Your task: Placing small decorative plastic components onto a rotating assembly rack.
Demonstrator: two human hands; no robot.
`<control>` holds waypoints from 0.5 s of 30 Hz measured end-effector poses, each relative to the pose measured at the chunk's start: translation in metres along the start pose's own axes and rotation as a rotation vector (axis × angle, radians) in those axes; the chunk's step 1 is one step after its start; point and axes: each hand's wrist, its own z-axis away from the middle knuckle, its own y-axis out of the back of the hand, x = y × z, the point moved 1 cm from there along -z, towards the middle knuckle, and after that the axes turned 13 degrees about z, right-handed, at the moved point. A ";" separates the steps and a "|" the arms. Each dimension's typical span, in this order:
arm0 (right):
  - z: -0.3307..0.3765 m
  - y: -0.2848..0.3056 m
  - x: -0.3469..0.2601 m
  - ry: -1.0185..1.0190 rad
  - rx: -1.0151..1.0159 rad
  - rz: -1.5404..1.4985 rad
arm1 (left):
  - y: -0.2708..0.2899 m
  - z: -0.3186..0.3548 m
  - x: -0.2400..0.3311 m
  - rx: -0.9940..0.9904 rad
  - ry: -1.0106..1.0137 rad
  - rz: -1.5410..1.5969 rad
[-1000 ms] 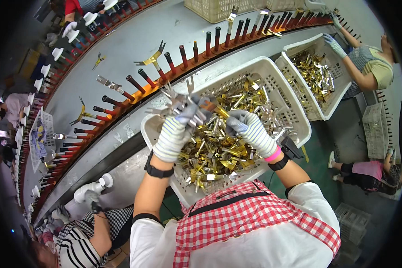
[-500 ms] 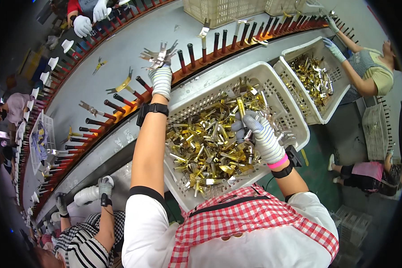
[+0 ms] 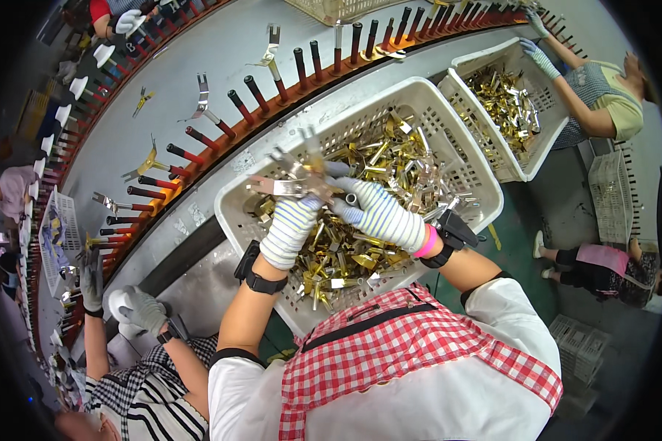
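Striped gloves cover both hands, which meet over a white plastic basket [image 3: 495,198] heaped with gold and silver metal pieces [image 3: 391,163]. My left hand [image 3: 293,229] is closed around a bunch of forked metal brackets [image 3: 278,185], slightly blurred, their prongs pointing away from me. Against the near side of that bunch, my right hand [image 3: 384,213] is closed on a metal piece with a short tube [image 3: 350,199]. Its fingers touch or nearly touch the left hand's brackets; the exact contact is hidden.
Beyond the basket curves a line of red pegs with black tips [image 3: 256,94]. Some pegs carry forked brackets [image 3: 271,55]. A second basket of pieces [image 3: 533,165] stands at right beside a co-worker [image 3: 596,103]. Another co-worker's gloved hand [image 3: 143,309] is at lower left.
My left hand has come back from the pegs to the basket with its brackets. My right hand has lifted from the heap toward it. The pegs have shifted left; another bracket now shows on one.
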 end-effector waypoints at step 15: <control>0.023 0.009 -0.025 0.960 0.121 0.986 | -0.007 0.045 -0.030 -0.351 0.259 0.065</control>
